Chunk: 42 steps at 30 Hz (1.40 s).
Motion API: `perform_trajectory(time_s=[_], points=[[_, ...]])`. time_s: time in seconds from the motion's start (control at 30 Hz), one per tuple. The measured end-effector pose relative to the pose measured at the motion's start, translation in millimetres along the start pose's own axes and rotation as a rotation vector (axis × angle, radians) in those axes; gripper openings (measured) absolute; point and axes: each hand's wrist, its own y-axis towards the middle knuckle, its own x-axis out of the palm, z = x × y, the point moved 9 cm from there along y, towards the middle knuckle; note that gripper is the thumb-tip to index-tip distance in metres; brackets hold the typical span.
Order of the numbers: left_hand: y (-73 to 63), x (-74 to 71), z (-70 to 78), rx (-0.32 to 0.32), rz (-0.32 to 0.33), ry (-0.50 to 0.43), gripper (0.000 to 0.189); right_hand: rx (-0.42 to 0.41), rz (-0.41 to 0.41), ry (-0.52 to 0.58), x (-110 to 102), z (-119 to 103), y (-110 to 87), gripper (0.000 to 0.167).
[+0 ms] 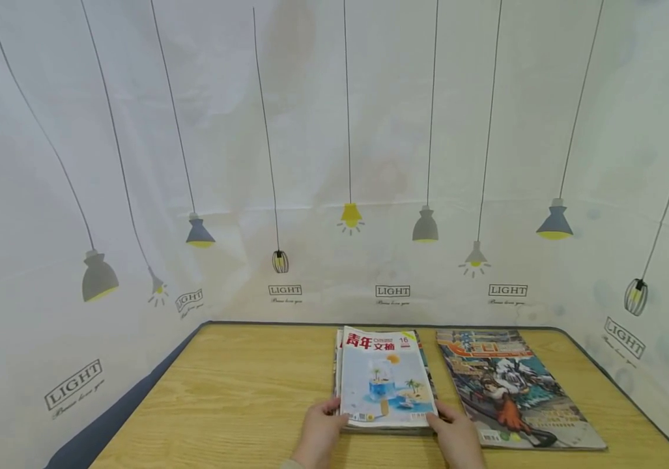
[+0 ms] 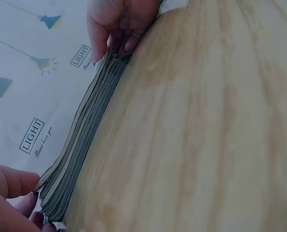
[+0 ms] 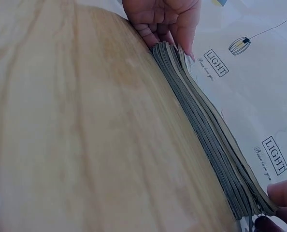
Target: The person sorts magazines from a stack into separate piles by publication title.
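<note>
A stack of magazines [image 1: 389,384] lies on the table, its top cover white and pale blue with red lettering and a small island picture. My left hand [image 1: 319,431] grips its near left corner, and my right hand [image 1: 456,433] grips the near right corner. Both thumbs lie on the top cover. In the left wrist view, the left hand [image 2: 8,200] has its thumb over the stack's edge [image 2: 85,130] and fingers at the side. The right wrist view shows the right hand [image 3: 284,198] pinching the other end of the stack [image 3: 208,130]; its lower fingers are partly hidden.
To the right of the stack lies another pile of magazines [image 1: 516,391] with a dark, colourful comic-style cover. The wooden table [image 1: 223,391] has a dark edge. Behind and at both sides hangs a white cloth [image 1: 311,163] printed with lamps and the word LIGHT.
</note>
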Motion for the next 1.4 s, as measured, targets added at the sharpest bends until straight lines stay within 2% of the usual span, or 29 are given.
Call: perform_trajectory(time_s=[0.17, 0.37, 0.47, 0.67, 0.77, 0.87, 0.97, 1.0, 1.1, 1.17, 1.27, 1.4], points=[[-2.3, -4.5, -2.0, -0.003, 0.013, 0.04, 0.038, 0.001, -0.018, -0.01, -2, 0, -3.0, 0.053], [-5.2, -12.2, -1.2, 0.004, 0.038, 0.19, 0.035, -0.039, 0.006, -0.137, -8, -3, -9.7, 0.05], [-7.2, -16.4, -2.4, -0.011, 0.047, 0.253, 0.034, -0.041, -0.022, -0.176, -7, -2, -11.7, 0.052], [-11.2, -18.2, -2.1, 0.017, 0.006, 0.289, 0.034, -0.004, -0.081, -0.196, -4, 5, -11.3, 0.06], [-12.7, -17.7, -3.2, 0.02, -0.018, 0.296, 0.034, 0.009, -0.069, -0.13, -3, 7, -12.2, 0.059], [-12.5, -17.0, -4.9, 0.024, -0.044, 0.27, 0.033, 0.032, -0.061, 0.037, 0, 8, -15.9, 0.056], [-12.2, -13.3, -9.9, -0.013, -0.093, 0.16, 0.035, 0.051, -0.076, 0.211, 4, 8, -19.6, 0.056], [-12.7, -11.8, -11.8, -0.033, -0.106, 0.118, 0.036, 0.047, -0.084, 0.237, 4, 7, -20.2, 0.057], [-13.7, -7.6, -16.3, -0.091, -0.125, 0.008, 0.038, 0.037, -0.128, 0.275, 7, 5, -20.3, 0.061], [-14.6, -5.9, -17.1, -0.106, -0.127, -0.021, 0.038, 0.037, -0.155, 0.275, 9, 5, -19.6, 0.062], [-15.1, -3.7, -18.3, -0.118, -0.137, -0.031, 0.045, 0.043, -0.181, 0.271, 11, 5, -18.9, 0.06], [-14.0, -2.2, -21.5, -0.131, -0.164, 0.0, 0.058, 0.046, -0.175, 0.266, 12, 7, -17.6, 0.056]])
